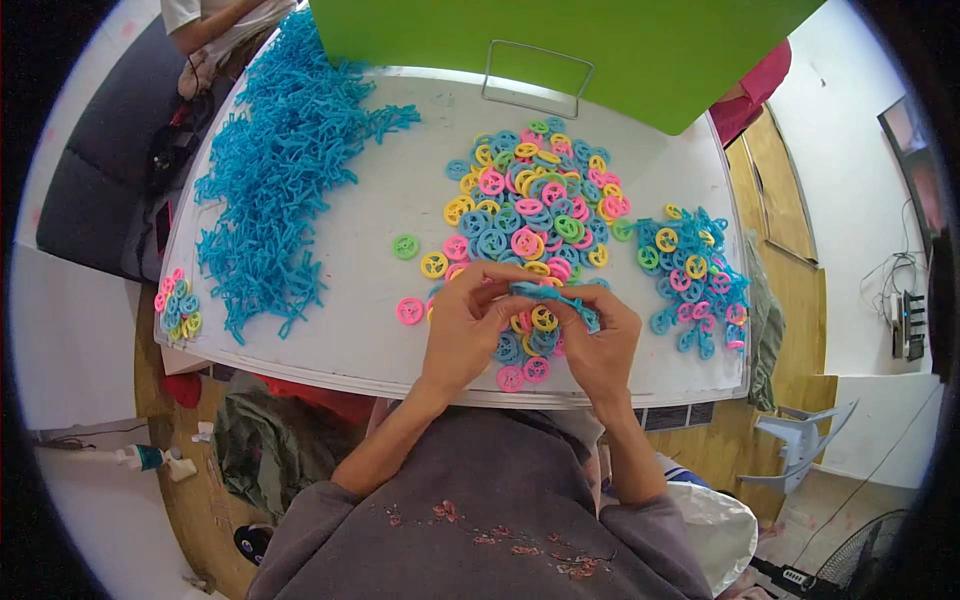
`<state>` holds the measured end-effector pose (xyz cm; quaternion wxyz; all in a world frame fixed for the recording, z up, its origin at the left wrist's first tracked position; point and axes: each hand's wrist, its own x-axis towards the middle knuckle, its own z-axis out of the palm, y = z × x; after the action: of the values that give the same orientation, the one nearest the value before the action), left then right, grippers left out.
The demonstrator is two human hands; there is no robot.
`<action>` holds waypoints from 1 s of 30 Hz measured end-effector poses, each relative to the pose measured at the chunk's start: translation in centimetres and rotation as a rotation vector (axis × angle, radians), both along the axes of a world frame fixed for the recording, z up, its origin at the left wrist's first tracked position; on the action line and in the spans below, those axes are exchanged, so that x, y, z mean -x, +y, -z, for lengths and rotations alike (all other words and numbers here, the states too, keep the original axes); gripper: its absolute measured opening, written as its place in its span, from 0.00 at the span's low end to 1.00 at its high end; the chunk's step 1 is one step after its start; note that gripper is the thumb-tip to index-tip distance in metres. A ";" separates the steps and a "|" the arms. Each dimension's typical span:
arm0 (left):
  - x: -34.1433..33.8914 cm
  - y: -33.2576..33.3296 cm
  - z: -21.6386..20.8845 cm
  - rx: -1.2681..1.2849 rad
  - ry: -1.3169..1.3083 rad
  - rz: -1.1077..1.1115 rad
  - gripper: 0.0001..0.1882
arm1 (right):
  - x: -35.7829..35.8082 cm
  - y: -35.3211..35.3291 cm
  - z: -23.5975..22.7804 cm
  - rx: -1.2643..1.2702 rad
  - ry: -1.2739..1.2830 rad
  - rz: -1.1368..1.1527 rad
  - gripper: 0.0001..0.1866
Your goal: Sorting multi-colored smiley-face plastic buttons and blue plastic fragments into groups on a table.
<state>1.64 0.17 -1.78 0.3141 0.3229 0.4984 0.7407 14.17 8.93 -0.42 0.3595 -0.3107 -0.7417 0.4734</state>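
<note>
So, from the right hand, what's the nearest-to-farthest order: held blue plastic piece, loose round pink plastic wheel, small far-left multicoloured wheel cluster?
Head view:
1. Blue plastic piece: touching the right hand.
2. Pink wheel: left of the left hand.
3. Multicoloured wheel cluster: far left.

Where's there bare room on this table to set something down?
The widest bare patch of tabletop lies between the blue heap and the loose wheels. A smaller one lies between the green panel and the mixed pile. It's crowded at the wheel pile, where the left hand and right hand are.
</note>
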 end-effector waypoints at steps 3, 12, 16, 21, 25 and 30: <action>0.2 -1.0 0.6 0.055 -0.068 0.036 0.09 | -0.9 0.6 -1.0 0.072 -0.121 -0.130 0.11; -0.3 -0.7 0.0 0.261 -0.461 0.371 0.14 | -1.6 2.9 -0.7 0.026 0.148 -0.630 0.13; 2.1 1.2 0.3 0.428 0.812 -0.232 0.16 | -2.2 2.2 -1.1 0.191 0.160 -0.348 0.07; 4.9 2.6 1.6 0.439 1.017 -0.287 0.15 | -1.7 2.3 -0.5 0.257 0.181 -0.294 0.04; 4.5 2.1 0.3 0.458 0.840 -0.207 0.14 | -1.3 2.0 -0.8 0.246 0.217 -0.259 0.06; 2.0 0.2 -2.8 0.275 -0.041 0.116 0.10 | -0.6 2.1 0.4 0.111 0.249 -0.248 0.09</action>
<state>-0.40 0.39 0.98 0.4081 0.2898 0.5691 0.6524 14.78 11.00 -0.79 0.3695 -0.1754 -0.6969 0.5891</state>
